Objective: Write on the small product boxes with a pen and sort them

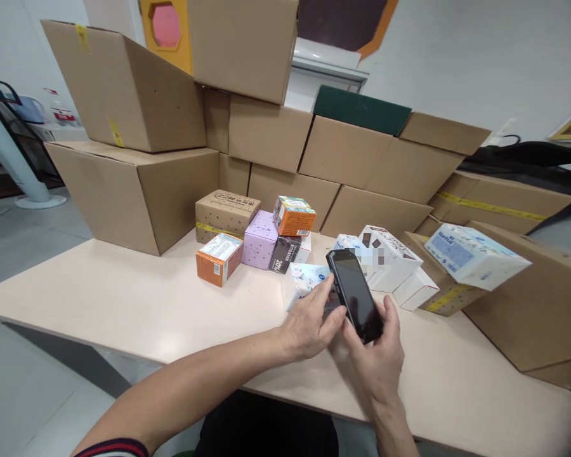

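Observation:
A black smartphone (359, 295), its screen dark, is held tilted above the table in my right hand (378, 355). The right thumb presses on its lower left edge, and the fingers wrap around its right side. My left hand (309, 324) is beside the phone's left edge with fingers stretched out and thumb apart; the fingertips appear to touch that edge. Behind the left hand, partly covered by it, stands a white and light-blue patterned box (304, 279). Just past the phone is a white box with brown print (390, 257), next to a smaller plain white box (416, 289).
An orange box (219, 257), a purple box (261, 240) and a brown carton (227, 212) stand left. Another orange box (294, 216) rests on a dark box (285, 254). A tissue-style pack (476, 254) tops a carton at right. Large cardboard boxes (176, 197) wall the table's (124, 292) back.

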Demonstrator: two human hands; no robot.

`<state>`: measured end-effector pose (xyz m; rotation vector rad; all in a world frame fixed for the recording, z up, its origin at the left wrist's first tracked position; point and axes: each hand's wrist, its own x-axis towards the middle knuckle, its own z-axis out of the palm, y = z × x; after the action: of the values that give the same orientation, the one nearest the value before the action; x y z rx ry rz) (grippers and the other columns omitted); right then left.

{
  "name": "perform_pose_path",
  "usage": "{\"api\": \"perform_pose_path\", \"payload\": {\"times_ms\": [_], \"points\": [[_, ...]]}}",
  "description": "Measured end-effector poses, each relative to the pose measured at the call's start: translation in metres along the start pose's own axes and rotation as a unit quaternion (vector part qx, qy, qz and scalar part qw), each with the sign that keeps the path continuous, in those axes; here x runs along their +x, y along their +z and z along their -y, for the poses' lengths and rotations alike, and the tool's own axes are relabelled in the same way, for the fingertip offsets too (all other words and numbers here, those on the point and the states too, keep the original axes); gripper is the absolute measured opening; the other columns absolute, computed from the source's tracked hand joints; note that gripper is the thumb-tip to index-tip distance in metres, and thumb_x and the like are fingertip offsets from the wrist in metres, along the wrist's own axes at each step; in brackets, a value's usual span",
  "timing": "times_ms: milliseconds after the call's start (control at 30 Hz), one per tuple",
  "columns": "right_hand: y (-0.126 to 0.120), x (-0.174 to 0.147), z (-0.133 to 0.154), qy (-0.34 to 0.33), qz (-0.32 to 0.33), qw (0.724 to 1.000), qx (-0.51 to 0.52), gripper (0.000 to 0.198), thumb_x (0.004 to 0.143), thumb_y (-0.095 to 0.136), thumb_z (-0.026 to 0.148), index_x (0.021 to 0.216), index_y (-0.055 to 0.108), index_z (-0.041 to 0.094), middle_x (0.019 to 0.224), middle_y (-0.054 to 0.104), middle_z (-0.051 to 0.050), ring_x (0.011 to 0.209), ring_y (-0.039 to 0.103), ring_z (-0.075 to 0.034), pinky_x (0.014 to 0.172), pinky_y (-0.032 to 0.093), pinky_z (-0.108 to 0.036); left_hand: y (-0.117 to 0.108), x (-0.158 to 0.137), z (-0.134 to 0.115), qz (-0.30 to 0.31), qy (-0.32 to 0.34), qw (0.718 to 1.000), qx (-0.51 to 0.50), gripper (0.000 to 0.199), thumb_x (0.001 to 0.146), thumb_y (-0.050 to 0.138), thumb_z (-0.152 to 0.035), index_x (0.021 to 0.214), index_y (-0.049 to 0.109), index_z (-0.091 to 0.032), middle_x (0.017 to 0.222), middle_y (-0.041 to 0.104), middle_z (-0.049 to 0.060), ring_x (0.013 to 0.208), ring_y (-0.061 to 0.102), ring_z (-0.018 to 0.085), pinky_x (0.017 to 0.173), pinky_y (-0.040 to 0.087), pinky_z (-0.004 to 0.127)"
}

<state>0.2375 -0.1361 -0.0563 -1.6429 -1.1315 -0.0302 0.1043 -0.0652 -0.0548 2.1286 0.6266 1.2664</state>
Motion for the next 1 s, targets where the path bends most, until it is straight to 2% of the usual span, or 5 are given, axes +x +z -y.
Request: {"api": "perform_pose_path", "payload": {"times_ms": [233, 533, 767, 867, 1000], "points": [[0.000, 0.000, -0.003, -0.007, -0.001, 1.000, -0.011, 0.096, 0.071, 0.071, 0.059, 0.151, 0.038, 0.016, 0.139, 0.055, -0.019, 0.126, 0.054, -0.035, 0.105, 0.042, -0.051, 0.000, 0.000, -0.002, 0.002, -0.020, 1.000, 0.007, 0.064, 0.098, 0.044, -0.041, 0.153, 0.026, -0.014, 0.150, 0.046, 0.022, 0.130, 0.055, 0.033, 0.103, 0.052, 0.055], [0.001, -0.002, -0.005, 0.004, -0.014, 1.000, 0.011, 0.097, 0.072, 0.072, 0.058, 0.152, 0.036, 0.016, 0.140, 0.054, -0.019, 0.125, 0.055, -0.035, 0.105, 0.042, -0.051, 0.001, 0.000, -0.001, -0.006, -0.014, 1.000, -0.008, 0.063, 0.098, 0.043, -0.039, 0.153, 0.027, -0.013, 0.146, 0.050, 0.021, 0.107, 0.068, 0.026, 0.100, 0.055, 0.049], [-0.003, -0.001, -0.012, -0.002, -0.022, 1.000, 0.009, 0.096, 0.073, 0.072, 0.055, 0.153, 0.033, 0.019, 0.141, 0.054, -0.016, 0.125, 0.055, -0.034, 0.104, 0.043, -0.052, 0.001, -0.001, -0.001, 0.001, -0.001, 1.000, 0.003, 0.061, 0.099, 0.042, -0.037, 0.153, 0.026, -0.015, 0.144, 0.053, 0.018, 0.104, 0.069, 0.024, 0.099, 0.055, 0.046], [-0.015, 0.004, -0.015, 0.014, -0.043, 0.999, -0.016, 0.097, 0.073, 0.072, 0.057, 0.154, 0.033, 0.019, 0.139, 0.056, -0.016, 0.124, 0.056, -0.035, 0.104, 0.043, -0.053, 0.000, -0.002, -0.001, -0.007, 0.029, 0.999, 0.030, 0.057, 0.099, 0.042, -0.035, 0.150, 0.030, -0.013, 0.143, 0.054, 0.019, 0.107, 0.069, 0.022, 0.098, 0.055, 0.043], [-0.047, 0.015, -0.025, 0.063, -0.068, 0.990, -0.108, 0.101, 0.073, 0.068, 0.063, 0.155, 0.031, 0.017, 0.138, 0.057, -0.018, 0.125, 0.055, -0.042, 0.104, 0.041, -0.058, -0.006, 0.003, -0.005, -0.045, 0.131, 0.985, 0.105, 0.044, 0.096, 0.046, -0.028, 0.138, 0.047, -0.014, 0.131, 0.063, 0.015, 0.115, 0.064, 0.023, 0.098, 0.054, 0.039]]}}
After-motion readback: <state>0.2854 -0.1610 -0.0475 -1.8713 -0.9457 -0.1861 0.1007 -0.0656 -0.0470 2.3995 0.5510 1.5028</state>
